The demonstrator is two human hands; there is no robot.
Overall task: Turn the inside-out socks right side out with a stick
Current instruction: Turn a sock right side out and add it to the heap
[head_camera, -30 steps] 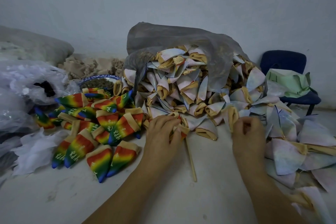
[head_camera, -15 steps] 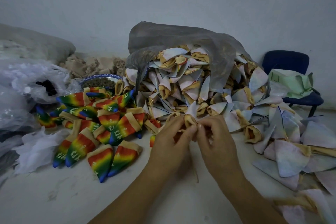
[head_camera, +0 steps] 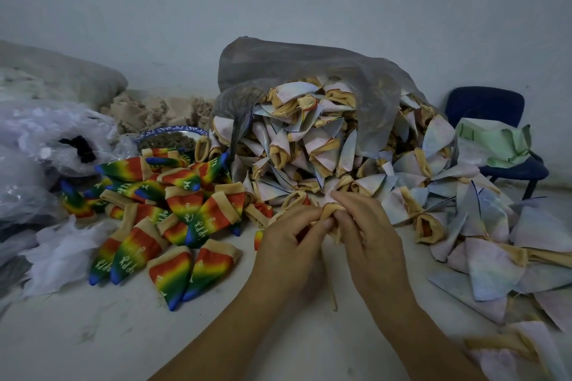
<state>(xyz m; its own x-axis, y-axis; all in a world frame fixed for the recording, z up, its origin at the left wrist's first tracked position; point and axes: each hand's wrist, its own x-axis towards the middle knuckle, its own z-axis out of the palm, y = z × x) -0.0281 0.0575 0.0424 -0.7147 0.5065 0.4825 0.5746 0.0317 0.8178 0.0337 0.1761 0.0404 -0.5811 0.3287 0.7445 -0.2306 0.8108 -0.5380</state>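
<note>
Dim, bluish, soft light; wide-angle bending at the edges

Turned socks (head_camera: 173,210) left of bag (head_camera: 309,71)

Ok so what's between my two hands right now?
In the head view, a tan sock cuff sits there, pinched by the left hand and the right hand; the stick shows just below.

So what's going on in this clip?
The left hand and right hand both pinch the tan cuff of one pale inside-out sock, apparently working it over a thin stick that shows below them. Turned rainbow socks lie to the left; many pale socks spill from a grey bag behind.
</note>
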